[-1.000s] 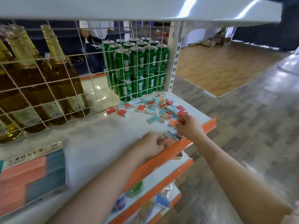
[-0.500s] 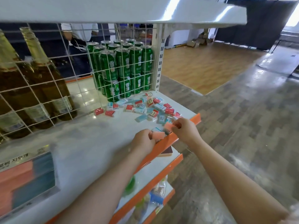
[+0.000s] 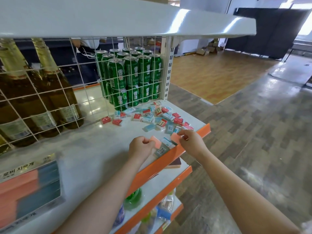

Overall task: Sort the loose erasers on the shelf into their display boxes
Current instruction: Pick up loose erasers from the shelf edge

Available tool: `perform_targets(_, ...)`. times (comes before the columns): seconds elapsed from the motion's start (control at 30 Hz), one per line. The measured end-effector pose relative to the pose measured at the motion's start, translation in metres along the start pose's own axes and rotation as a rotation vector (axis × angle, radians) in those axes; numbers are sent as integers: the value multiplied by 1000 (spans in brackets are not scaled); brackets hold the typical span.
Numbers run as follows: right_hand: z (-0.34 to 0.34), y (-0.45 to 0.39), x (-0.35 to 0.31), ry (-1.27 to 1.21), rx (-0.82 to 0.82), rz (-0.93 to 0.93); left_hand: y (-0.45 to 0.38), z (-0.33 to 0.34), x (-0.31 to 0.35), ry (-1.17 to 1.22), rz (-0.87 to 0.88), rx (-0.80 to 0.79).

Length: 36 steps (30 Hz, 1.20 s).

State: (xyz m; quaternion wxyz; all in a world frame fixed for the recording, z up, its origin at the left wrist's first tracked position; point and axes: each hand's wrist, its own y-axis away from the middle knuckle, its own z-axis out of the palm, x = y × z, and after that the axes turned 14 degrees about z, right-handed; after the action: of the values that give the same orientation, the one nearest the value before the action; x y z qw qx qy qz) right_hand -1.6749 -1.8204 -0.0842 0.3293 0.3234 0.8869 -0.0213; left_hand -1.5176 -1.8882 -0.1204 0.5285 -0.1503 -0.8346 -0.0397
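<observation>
Pinching one pink eraser each, left hand (image 3: 141, 147) and right hand (image 3: 190, 142), knuckles up over the shelf (image 3: 94, 149).

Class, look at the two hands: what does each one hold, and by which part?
Left hand grips a pink eraser by its near end. Right hand pinches another pink eraser by its right edge.

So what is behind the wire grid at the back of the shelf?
Behind the wire grid stand green cans, stacked two high, and glass bottles. The rear cans are largely hidden behind the front ones.
</observation>
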Motion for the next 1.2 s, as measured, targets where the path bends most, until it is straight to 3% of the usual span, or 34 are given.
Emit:
perform_targets(0.43, 16, -5, -16, 99, -115, -116, 4, -27, -11, 214, -53, 86)
perform_targets(0.6, 23, -7, -21, 131, -181, -119, 3, -28, -15, 59, 28, 2)
perform_targets(0.93, 26, -7, -33, 113, -151, -154, 1, -42, -24, -264, 133, -115)
perform_targets(1.2, 33, -8, -46, 113, -149, -253, 2, -65, -26, 104, 2, -75)
